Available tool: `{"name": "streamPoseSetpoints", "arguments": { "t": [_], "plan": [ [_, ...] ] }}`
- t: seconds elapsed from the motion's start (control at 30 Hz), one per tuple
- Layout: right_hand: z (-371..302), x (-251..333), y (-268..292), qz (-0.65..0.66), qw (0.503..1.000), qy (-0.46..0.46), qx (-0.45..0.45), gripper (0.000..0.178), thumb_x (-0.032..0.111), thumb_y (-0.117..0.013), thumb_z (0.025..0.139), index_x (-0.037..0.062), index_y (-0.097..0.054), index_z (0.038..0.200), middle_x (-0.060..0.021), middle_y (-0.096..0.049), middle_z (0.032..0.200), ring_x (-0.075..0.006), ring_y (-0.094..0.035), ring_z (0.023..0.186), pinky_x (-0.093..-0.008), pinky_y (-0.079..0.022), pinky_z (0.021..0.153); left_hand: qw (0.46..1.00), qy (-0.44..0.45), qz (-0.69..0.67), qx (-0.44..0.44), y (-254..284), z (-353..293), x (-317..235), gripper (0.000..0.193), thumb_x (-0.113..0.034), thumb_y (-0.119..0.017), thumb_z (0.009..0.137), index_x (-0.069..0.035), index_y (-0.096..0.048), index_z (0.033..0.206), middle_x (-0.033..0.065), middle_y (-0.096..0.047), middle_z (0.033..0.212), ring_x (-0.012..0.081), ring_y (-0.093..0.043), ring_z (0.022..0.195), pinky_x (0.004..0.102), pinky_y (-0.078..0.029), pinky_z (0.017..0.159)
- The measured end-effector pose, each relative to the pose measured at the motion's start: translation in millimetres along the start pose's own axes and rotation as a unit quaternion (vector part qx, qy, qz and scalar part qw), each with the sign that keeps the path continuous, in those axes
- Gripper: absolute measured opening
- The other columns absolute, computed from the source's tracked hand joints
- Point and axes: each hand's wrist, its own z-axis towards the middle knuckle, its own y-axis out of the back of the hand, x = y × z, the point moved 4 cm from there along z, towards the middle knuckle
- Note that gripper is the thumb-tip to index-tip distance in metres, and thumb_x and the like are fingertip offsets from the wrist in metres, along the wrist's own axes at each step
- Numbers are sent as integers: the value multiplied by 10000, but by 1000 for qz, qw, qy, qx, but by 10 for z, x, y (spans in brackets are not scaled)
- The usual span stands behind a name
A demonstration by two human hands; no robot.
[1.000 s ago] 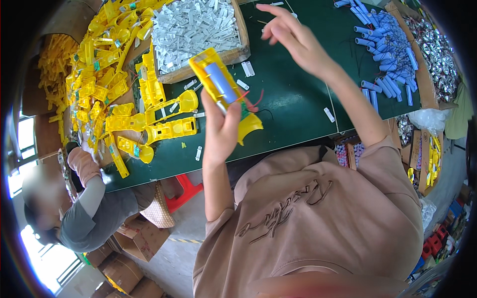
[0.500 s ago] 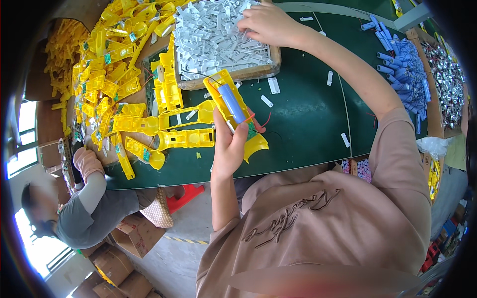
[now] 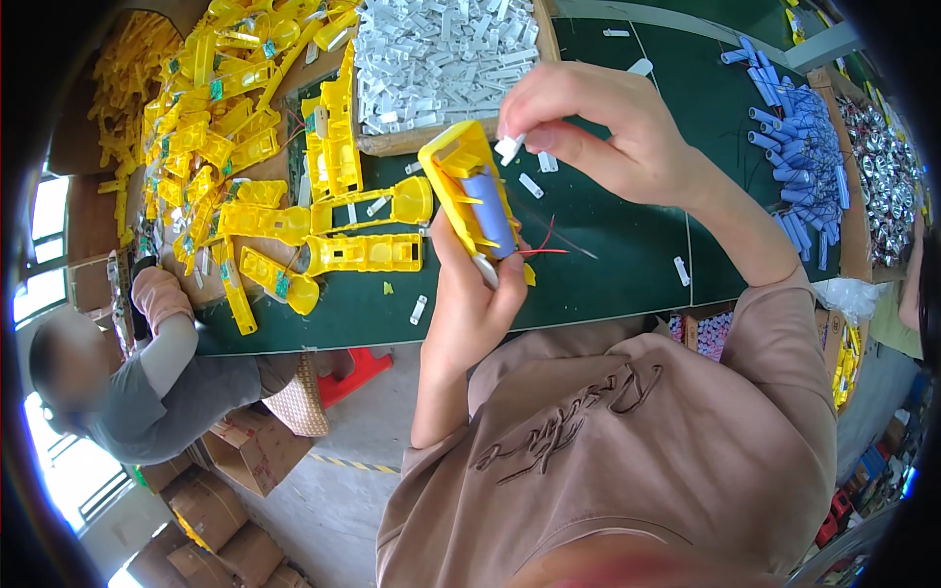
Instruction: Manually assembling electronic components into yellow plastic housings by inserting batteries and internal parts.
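Yellow casing (image 3: 457, 201), blue cell (image 3: 489, 213) inside, sits gripped in my left hand (image 3: 472, 312); my right hand (image 3: 606, 132), loosely curled, pinches a small white piece (image 3: 509, 150) just beside it.

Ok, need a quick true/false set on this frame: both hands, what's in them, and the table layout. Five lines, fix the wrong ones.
1. The left hand holds a yellow case. True.
2. The right hand is bare of any part. False: it pinches a small white piece between thumb and fingers.
3. A blue cylinder sits in the yellow case. True.
4. The tray of white pieces stands to the right of the pile of blue cylinders. False: it stands to the left of it.
5. The tabletop is green. True.
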Motion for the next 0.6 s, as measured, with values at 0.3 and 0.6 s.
{"name": "streamPoseSetpoints", "arguments": {
  "t": [0.3, 0.6],
  "plan": [
    [-185, 240, -75, 22, 998, -53, -6, 172, 25, -573, 802, 30, -534, 970, -40, -561, 866, -104, -563, 753, -217, -440, 677, 993, -52, 107, 17, -99, -224, -173, 542, 65, -426, 782, 24, -127, 1232, 142, -459, 1011, 177, -511, 847, 290, -447, 718],
    [-120, 227, -172, 41, 988, -132, 63, 185, 93, -576, 823, 43, -514, 989, 1, -503, 687, -63, -464, 622, -199, -379, 575, 996, -5, 23, 84, -65, -316, -236, 609, 34, -461, 780, 44, -76, 1251, 159, -471, 941, 188, -510, 827, 321, -442, 725]
  ]
}}
